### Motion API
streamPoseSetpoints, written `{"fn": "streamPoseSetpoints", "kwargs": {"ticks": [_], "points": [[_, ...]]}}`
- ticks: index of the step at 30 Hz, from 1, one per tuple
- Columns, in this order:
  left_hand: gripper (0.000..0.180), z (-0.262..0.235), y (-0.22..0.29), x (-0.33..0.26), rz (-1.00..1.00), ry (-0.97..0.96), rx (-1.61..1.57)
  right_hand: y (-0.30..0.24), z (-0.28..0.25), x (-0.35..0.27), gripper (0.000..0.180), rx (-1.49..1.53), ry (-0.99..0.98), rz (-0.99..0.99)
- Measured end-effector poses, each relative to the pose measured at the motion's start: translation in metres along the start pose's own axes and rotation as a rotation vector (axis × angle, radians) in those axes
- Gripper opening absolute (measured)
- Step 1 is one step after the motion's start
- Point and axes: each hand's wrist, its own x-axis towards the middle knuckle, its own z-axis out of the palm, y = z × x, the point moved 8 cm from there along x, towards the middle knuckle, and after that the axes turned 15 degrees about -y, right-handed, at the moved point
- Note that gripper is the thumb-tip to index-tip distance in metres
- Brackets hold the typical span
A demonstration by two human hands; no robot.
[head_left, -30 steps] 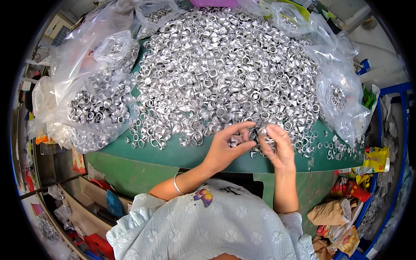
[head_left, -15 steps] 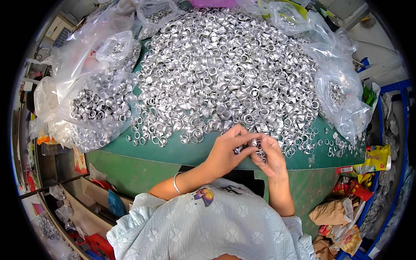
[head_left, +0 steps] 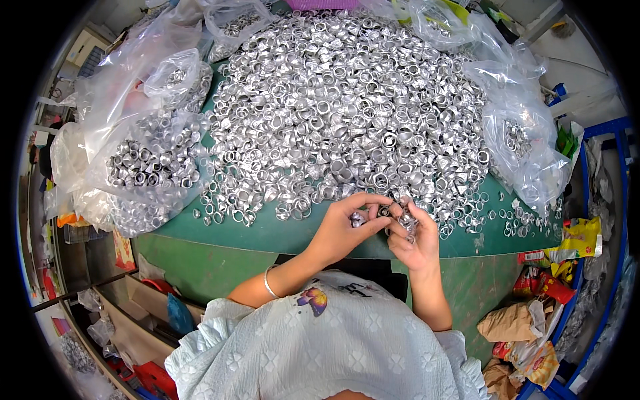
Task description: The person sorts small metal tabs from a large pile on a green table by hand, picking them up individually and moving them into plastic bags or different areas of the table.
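Note:
Several silver metal rings (head_left: 407, 223) lie in the curled fingers of my right hand (head_left: 420, 248), at the front edge of a big heap of rings (head_left: 347, 113). My left hand (head_left: 340, 230) comes in from the left, its thumb and forefinger pinched on a ring at the right hand's fingertips. More rings (head_left: 358, 219) are tucked in the left palm, partly hidden by the fingers. Both hands are just above the near rim of the green table (head_left: 280, 235). A bangle circles my left wrist.
Clear plastic bags of rings stand on the left (head_left: 153, 160) and right (head_left: 517, 143) of the heap. A purple container (head_left: 323, 4) sits at the far edge. Loose rings (head_left: 527, 223) lie near the right rim. Paper bags (head_left: 510, 323) and a blue rack (head_left: 600, 280) are at lower right.
The hands have parted slightly, the left shifting a little left and its fingers loosening. More rings now show in both palms.

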Motion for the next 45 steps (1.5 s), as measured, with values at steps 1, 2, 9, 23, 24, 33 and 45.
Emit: {"fn": "streamPoseSetpoints", "kwargs": {"ticks": [1,2,9,23,24,33,45], "points": [[0.029,-0.001,-0.003,0.0,-0.018,0.001,-0.014,0.0,0.0,0.0,0.018,-0.025,0.054,-0.027],[0.028,-0.002,-0.005,-0.001,-0.036,0.003,-0.028,-0.002,-0.001,-0.001,0.02,-0.05,0.109,-0.053],[0.021,-0.005,-0.024,-0.007,-0.209,0.046,-0.363,-0.027,-0.005,-0.009,0.039,-0.082,-0.026,-0.174],[0.021,-0.001,-0.028,-0.01,-0.199,0.028,-0.425,-0.013,0.024,-0.008,0.047,-0.529,0.117,-0.233],[0.021,-0.001,-0.026,-0.01,-0.193,0.031,-0.387,-0.013,0.027,-0.008,0.048,-0.582,0.116,-0.242],[0.019,-0.002,-0.013,-0.011,-0.108,0.068,-0.276,0.01,0.016,-0.004,0.042,-0.006,0.036,-0.046],[0.017,-0.038,-0.032,-0.019,-0.113,0.22,-0.409,-0.079,0.045,0.073,0.019,-0.094,0.047,0.017]]}}
